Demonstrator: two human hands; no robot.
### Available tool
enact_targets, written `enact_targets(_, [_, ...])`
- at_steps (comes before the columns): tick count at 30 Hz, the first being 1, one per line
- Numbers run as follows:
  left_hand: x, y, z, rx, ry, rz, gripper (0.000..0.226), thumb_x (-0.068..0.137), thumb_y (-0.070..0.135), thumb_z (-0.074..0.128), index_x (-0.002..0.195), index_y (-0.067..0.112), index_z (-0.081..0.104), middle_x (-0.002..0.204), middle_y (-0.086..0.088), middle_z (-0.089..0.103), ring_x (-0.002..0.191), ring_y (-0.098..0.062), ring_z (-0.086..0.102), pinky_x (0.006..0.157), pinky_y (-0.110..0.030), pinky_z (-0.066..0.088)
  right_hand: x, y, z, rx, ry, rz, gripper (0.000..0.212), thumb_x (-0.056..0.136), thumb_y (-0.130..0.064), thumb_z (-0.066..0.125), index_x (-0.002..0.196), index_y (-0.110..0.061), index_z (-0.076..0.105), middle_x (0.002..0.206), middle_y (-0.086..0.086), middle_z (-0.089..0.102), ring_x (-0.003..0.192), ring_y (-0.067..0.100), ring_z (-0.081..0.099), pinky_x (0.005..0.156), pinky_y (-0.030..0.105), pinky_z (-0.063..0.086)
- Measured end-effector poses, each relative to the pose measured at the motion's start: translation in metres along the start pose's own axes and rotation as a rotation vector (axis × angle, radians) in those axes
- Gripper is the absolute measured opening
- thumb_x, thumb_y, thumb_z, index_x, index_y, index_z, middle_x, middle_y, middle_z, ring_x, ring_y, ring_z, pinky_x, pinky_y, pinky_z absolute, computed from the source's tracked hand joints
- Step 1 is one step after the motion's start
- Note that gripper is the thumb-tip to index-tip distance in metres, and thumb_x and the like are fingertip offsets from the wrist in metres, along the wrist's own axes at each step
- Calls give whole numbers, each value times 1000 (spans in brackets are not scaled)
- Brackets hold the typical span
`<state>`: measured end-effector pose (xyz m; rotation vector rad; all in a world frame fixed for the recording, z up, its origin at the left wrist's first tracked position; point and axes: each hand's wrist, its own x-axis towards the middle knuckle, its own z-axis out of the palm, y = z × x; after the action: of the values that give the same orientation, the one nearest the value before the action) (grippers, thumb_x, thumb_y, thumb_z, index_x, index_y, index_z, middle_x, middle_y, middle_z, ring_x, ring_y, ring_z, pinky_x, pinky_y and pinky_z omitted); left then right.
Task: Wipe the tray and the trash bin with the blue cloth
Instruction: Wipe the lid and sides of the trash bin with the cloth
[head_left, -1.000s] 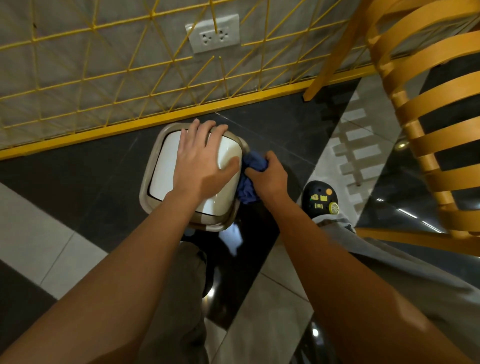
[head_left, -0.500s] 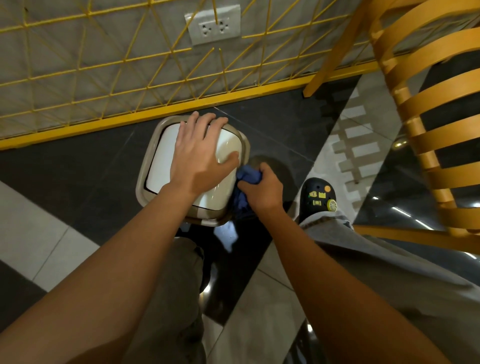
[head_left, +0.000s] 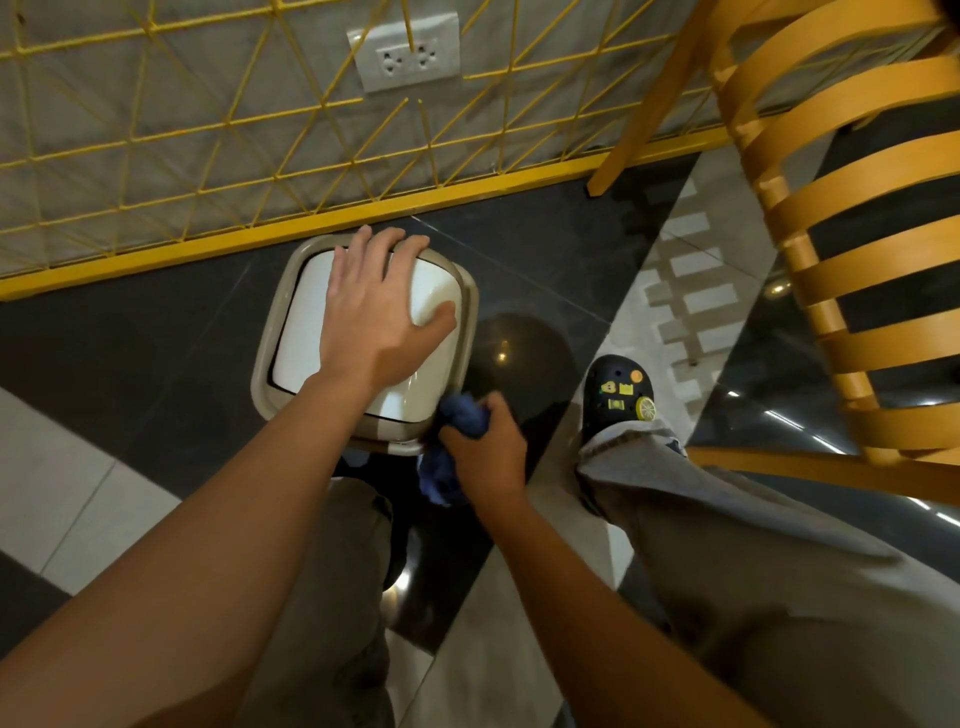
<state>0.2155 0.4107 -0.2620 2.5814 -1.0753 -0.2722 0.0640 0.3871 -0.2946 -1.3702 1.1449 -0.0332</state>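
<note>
**Swing-lid trash bin parked right by the yellow rail, cloth at its near corner**

The trash bin (head_left: 291, 332) sits on dark floor tile (head_left: 130, 364). Its 12 o'clock edge is just beside the yellow base rail (head_left: 218, 249) of the wire fence (head_left: 208, 156), so there's no room that way.

The left hand (head_left: 374, 317) lies flat on the white swing lid, fingers straight and spread. The fingertips reach the far rim and the thumb points toward 3 o'clock.

The right hand (head_left: 485, 452) is fisted around the bunched blue cloth (head_left: 462, 415), pressing it against the bin's 5 o'clock corner. Cloth spills out above and below the fist.

There's open tile from the bin's 7 to 10 o'clock, plus a bare patch at 3 o'clock. A black clog (head_left: 618, 400) with charms stands near at 4 o'clock. The slatted orange chair (head_left: 857, 260) fills 2 o'clock, well apart. A wall socket (head_left: 408, 52) sits at 12 o'clock behind the fence.

The charms are too small to read.
</note>
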Motion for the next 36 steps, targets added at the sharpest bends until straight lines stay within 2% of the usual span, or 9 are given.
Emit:
enact_targets(3, [0, 1, -1, -6, 1, 1, 66, 77, 47, 50, 135, 16, 41, 140, -8, 40, 139, -31, 22, 115, -47, 14, -8, 6, 5, 25, 18, -9, 35, 76, -3, 66, 70, -23, 38, 87, 9, 53, 66, 1, 46, 55, -1, 37])
enact_targets(8, [2, -2, -2, 22, 5, 9, 66, 77, 46, 49, 135, 15, 42, 139, -10, 41, 138, -34, 24, 114, -48, 17, 17, -14, -4, -20, 34, -87, 25, 75, -1, 67, 77, -8, 43, 71, 3, 49, 60, 8, 43, 50, 2, 36])
enact_targets(13, [5, -6, -3, 44, 15, -19, 68, 77, 49, 47, 135, 14, 41, 138, -13, 42, 136, -36, 26, 112, -48, 17, 53, -43, -12, -101, 27, -95, 35, 77, -7, 68, 66, -20, 38, 73, -2, 50, 70, 12, 45, 52, 9, 36])
enact_targets(16, [3, -5, -2, 33, 38, -63, 69, 77, 50, 47, 135, 14, 42, 138, -13, 41, 135, -36, 27, 113, -48, 19, 67, -55, -16, -93, 85, -111, 27, 79, -10, 67, 76, -14, 40, 79, 1, 51, 71, 12, 46, 53, 9, 36])
enact_targets(19, [0, -2, 0, 7, 63, -131, 68, 78, 49, 49, 136, 14, 40, 140, -12, 40, 135, -36, 27, 112, -50, 19, 71, -46, -24, 66, 160, -18, 23, 80, -13, 66, 74, -17, 44, 72, -4, 51, 65, 7, 48, 57, 8, 41])
enact_targets(22, [2, 3, 2, -25, 69, -199, 69, 80, 50, 49, 138, 15, 37, 143, -11, 35, 139, -34, 20, 115, -47, 12, 59, -18, -37, 248, 269, 143, 25, 78, -12, 67, 70, -23, 45, 77, 1, 55, 79, 21, 57, 78, 36, 51])
enact_targets(23, [5, 7, 2, -32, 79, -228, 68, 81, 50, 50, 139, 16, 36, 144, -10, 34, 139, -33, 18, 115, -46, 10, 52, -8, -41, 295, 288, 192, 23, 78, -11, 67, 73, -22, 46, 77, 2, 55, 82, 23, 57, 81, 38, 51])
enact_targets(30, [10, 32, 4, -118, 81, -469, 73, 89, 53, 45, 146, 15, 19, 154, -10, 15, 144, -32, -2, 115, -46, -2, 19, 19, -42, 495, 304, 276, 20, 84, -4, 61, 95, -11, 46, 85, 6, 56, 75, 16, 56, 67, 24, 48])
enact_targets(36, [11, 37, -5, -144, -72, -625, 77, 91, 61, 26, 149, 18, 0, 157, -8, -4, 142, -32, -16, 111, -55, -11, 2, 17, -30, 610, 231, 358, 15, 86, -10, 60, 92, -18, 48, 88, 6, 58, 88, 26, 60, 85, 40, 51])
